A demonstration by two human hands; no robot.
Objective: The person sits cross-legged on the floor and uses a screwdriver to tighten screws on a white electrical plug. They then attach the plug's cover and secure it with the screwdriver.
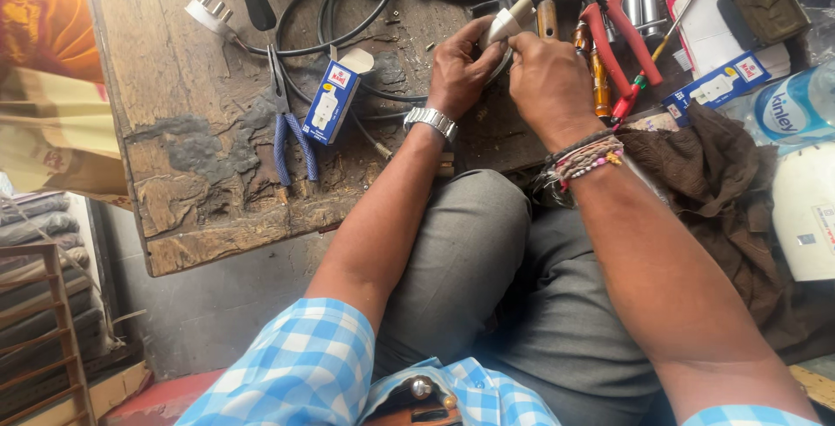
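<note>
Left hand (458,67) and right hand (548,78) both gripping small white plastic plug part (507,22), at worn wooden bench's (183,130) 1 o'clock; blue-handled pliers (287,126) lying at 9 o'clock of hands.

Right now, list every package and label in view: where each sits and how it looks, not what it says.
Small carton: on the wooden bench left of the left hand, upright, flap open, blue and white with a red patch.
Flat carton: right of the red-handled pliers, long, blue and white.
Bottle label: on the clear plastic bottle at the right edge, blue band.
</note>
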